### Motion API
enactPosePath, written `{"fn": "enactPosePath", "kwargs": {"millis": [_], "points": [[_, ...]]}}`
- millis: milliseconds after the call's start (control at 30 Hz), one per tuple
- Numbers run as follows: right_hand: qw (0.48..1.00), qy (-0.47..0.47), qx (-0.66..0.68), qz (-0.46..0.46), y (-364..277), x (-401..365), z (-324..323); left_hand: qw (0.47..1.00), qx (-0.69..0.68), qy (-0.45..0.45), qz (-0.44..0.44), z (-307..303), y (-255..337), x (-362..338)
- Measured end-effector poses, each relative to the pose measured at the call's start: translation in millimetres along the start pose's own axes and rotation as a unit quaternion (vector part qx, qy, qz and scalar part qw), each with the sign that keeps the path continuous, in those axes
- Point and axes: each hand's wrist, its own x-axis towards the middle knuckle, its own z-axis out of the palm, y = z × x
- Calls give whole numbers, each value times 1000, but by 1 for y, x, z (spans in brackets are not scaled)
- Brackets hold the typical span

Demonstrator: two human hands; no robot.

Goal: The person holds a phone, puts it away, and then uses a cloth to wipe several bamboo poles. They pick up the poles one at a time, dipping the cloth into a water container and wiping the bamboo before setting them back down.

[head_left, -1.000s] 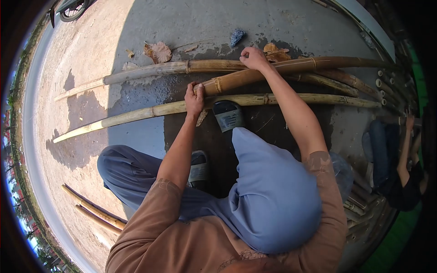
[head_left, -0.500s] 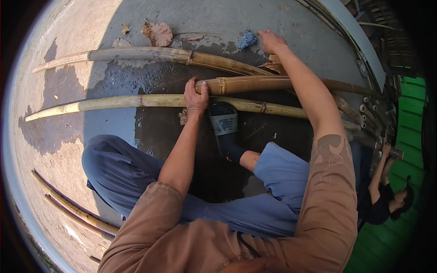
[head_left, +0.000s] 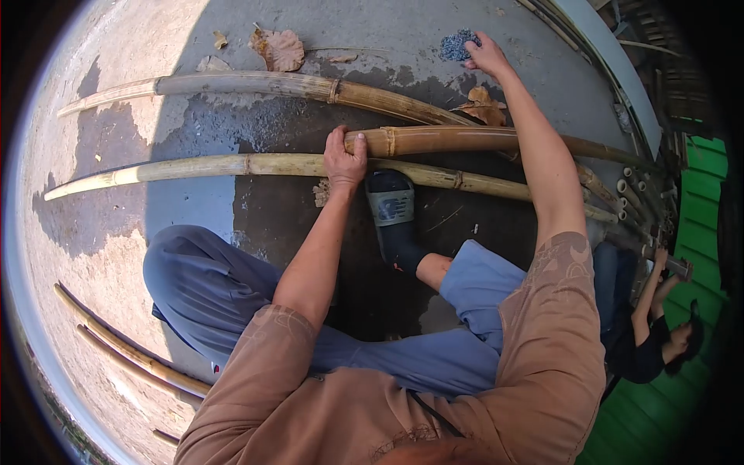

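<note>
My left hand (head_left: 345, 161) is wrapped round the near end of a brown bamboo pole (head_left: 457, 139), which reaches right under my right forearm. Beyond it, my right hand (head_left: 485, 56) has its fingers on a crumpled blue-grey scrubbing pad (head_left: 459, 45) at the upper middle. A pale yellow bamboo pole (head_left: 201, 168) runs below the brown one, passing by my sandalled foot (head_left: 391, 205). Another bamboo pole (head_left: 248, 82) lies above, on partly wet concrete.
Dry leaves (head_left: 277, 50) lie near the top, another leaf (head_left: 482, 106) below my right hand. More thin poles (head_left: 128, 349) are at lower left. Cut bamboo tubes (head_left: 632, 190) are stacked at right. Another person (head_left: 647, 341) works beside a green corrugated sheet (head_left: 701, 201).
My right hand has moved up and slightly right and now touches the blue-grey pad, which it was apart from before. My left hand still holds the brown pole.
</note>
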Motion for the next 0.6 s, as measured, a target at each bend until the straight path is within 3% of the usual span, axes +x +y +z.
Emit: {"fn": "enactPosePath", "kwargs": {"millis": [67,100,200,300,400,467,533,600], "points": [[999,-10,17,-44,-19,-20,-45,1000,-1,-24,-4,-1,-3,1],[996,-45,-42,-64,-23,-20,-72,1000,1,-26,3,-1,-4,2],[936,17,-241,-257,-35,-37,-139,999,-4,-50,5,-3,-11,5],[874,194,-275,-350,-57,-94,-159,997,-9,-80,-9,-6,-15,6],[901,184,-232,-316,-18,-153,-111,996,-2,-90,-16,-9,-13,7],[950,20,-211,-228,15,-200,-60,997,-5,-82,9,-9,-16,7],[911,-84,-289,-283,94,-215,2,995,-17,-101,-6,-12,-15,9],[945,4,-209,-253,99,-209,20,995,-2,-103,-5,-12,-16,12]]}}
